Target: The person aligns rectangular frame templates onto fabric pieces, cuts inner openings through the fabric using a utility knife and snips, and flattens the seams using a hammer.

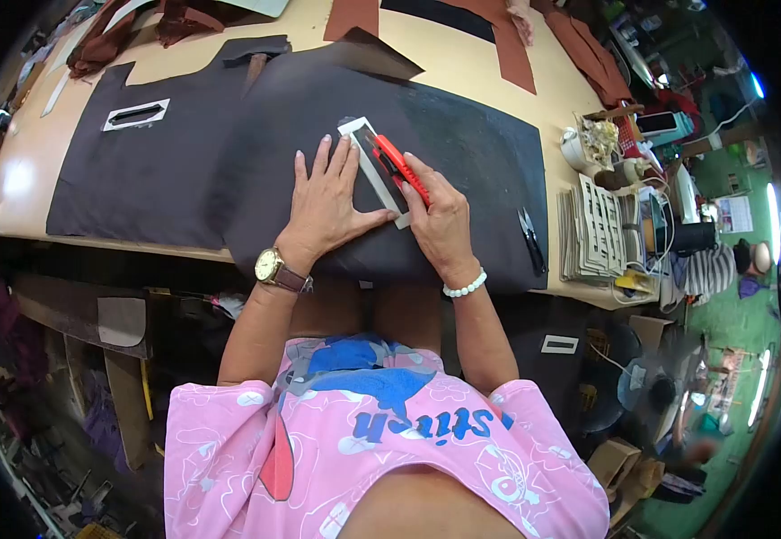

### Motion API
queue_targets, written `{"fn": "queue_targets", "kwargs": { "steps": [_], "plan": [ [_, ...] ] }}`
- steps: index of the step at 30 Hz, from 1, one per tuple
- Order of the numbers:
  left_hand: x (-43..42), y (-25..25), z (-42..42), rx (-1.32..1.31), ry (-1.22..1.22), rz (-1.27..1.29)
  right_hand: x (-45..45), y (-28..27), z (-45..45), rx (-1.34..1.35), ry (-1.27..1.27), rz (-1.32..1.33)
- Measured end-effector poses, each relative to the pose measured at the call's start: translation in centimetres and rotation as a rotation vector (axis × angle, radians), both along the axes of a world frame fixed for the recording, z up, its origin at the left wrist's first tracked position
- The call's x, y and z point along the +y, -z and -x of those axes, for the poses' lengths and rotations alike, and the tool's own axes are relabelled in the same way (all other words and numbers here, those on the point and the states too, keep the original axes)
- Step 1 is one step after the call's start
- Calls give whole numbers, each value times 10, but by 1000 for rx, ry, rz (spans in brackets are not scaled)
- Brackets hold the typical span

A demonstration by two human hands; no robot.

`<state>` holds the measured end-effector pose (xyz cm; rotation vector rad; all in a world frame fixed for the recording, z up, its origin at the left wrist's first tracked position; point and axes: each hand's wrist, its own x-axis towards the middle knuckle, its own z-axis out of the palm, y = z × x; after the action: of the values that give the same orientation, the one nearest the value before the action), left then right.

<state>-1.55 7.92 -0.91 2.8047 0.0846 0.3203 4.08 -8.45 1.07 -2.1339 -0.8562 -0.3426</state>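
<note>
My right hand (440, 216) is closed around a red utility knife (393, 157), its tip pointing away from me at the far end of a narrow white rectangular frame (372, 171). My left hand (326, 198) lies flat with fingers spread, fingertips and thumb touching the frame's left side. Under both hands is a large dark sheet of material (264, 171). Further left on the dark material sits a second white frame (136, 114) with a black slot inside it. Whether the blade touches the sheet is too small to tell.
Pointed snips or tweezers (530, 241) lie right of my right hand. A stack of slotted card pieces (592, 229) stands at the table's right edge, beside cups and tools. Brown pieces (514, 54) lie along the far side, where another person's hand (520, 20) shows.
</note>
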Motion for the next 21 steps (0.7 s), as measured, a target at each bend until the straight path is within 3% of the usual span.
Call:
{"fn": "queue_targets", "kwargs": {
  "steps": [18,21],
  "plan": [
    [0,-1,1,-4,-4,51,3,-2,5,21,15,99],
    [0,-1,1,-2,-9,68,6,-9,8,30,42,237]
  ]
}}
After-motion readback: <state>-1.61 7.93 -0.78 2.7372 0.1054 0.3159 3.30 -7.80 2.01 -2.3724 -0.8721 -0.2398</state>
